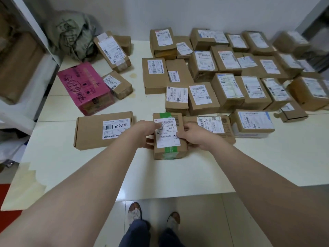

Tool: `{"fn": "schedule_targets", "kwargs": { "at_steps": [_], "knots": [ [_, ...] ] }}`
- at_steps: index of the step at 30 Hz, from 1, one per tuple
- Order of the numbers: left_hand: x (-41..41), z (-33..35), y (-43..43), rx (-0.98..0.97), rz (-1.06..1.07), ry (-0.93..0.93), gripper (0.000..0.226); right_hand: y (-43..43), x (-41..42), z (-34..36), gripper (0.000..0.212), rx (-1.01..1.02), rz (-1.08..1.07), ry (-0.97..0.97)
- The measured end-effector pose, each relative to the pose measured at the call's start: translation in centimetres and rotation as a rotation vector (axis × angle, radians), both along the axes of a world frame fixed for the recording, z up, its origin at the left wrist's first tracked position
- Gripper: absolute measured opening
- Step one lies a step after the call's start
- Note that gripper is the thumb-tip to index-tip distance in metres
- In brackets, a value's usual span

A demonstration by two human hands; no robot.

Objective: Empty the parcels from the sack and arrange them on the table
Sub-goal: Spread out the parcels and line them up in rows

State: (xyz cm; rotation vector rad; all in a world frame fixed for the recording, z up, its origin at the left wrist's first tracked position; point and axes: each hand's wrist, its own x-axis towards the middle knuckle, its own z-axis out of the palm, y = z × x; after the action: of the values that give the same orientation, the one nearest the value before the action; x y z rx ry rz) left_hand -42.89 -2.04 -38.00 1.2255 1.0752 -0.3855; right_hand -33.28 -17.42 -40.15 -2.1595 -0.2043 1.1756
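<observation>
Left hand [146, 134] and right hand [194, 136] clasp the green-taped parcel [168, 152] between them on the counter [178, 177]; beyond, most parcels [202, 99] stand arranged, while a few near the slumped sack [71, 36] apparently await placing.

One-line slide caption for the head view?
Left hand and right hand hold a green-taped parcel at the table beside rows of labelled parcels.

This looks like a parcel sorting room. Dozens of brown cardboard parcels [203, 97] with printed barcode labels lie in rows across a white table [249, 166]. A scrawled grey-green sack [71, 36] slumps at the far left against a plain wall [160, 13]. On the left, a white shelf [44, 68] holds more boxes. The floor [195, 211] is tiled.
</observation>
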Motion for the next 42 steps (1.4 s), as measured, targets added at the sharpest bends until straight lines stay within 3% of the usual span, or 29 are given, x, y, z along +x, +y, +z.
{"fn": "schedule_targets", "kwargs": {
  "at_steps": [5, 9, 12, 14, 17, 21, 25, 28, 30, 33, 36, 39, 42],
  "knots": [
    [1.3, -0.8, -0.8, 0.012, 0.009, -0.119, 0.018, -0.1, 1.4, -0.2, 0.027, 0.016, -0.119, -0.109],
    [1.5, -0.1, -0.6, 0.293, 0.109, -0.176, 0.049, 1.7, 2.0, 1.2, 0.031, -0.140, -0.217, -0.510],
    [0.1, -0.6, 2.0, 0.460, 0.193, -0.142, 0.052, 4.4, 1.3, 2.6, 0.028, 0.041, -0.167, -0.696],
    [-1.4, -1.6, 4.8, 0.511, 0.232, -0.068, 0.059, 6.6, 0.3, 2.8, 0.028, 0.157, -0.071, -0.640],
    [-3.3, -2.1, 9.1, 0.578, 0.299, 0.072, 0.062, 10.8, -1.9, 2.4, 0.033, 0.214, 0.033, -0.285],
    [-6.1, -3.1, 14.5, 0.793, 0.097, 0.379, 0.058, 15.7, -4.4, 1.4, 0.054, -0.083, 0.251, -0.031],
    [-6.9, -3.8, 18.5, 0.648, -0.254, 0.382, 0.057, 19.7, -4.9, 0.3, 0.038, -0.306, 0.237, 0.115],
    [-5.8, -3.6, 19.3, 0.436, -0.419, 0.416, 0.046, 22.0, -3.4, -0.8, 0.060, -0.432, 0.238, -0.124],
    [-4.9, -3.4, 19.0, 0.250, -0.486, 0.397, 0.036, 22.7, -2.3, -1.2, 0.063, -0.500, 0.267, -0.279],
    [-2.8, -3.0, 18.3, 0.205, -0.702, 0.385, 0.033, 22.6, -1.1, -1.5, 0.060, -0.554, 0.228, -0.344],
    [0.3, -2.3, 18.5, 0.434, -0.751, 0.246, 0.032, 22.3, -0.4, -1.2, 0.053, -0.526, 0.172, -0.467],
    [3.2, -1.0, 19.8, 0.747, -0.553, 0.006, 0.028, 22.8, 0.2, -0.8, 0.053, -0.379, 0.123, -0.568],
    [4.6, -0.4, 21.9, 0.973, -0.433, -0.061, 0.040, 24.4, 1.3, -0.9, 0.061, -0.314, 0.190, -0.589]
  ]
}}
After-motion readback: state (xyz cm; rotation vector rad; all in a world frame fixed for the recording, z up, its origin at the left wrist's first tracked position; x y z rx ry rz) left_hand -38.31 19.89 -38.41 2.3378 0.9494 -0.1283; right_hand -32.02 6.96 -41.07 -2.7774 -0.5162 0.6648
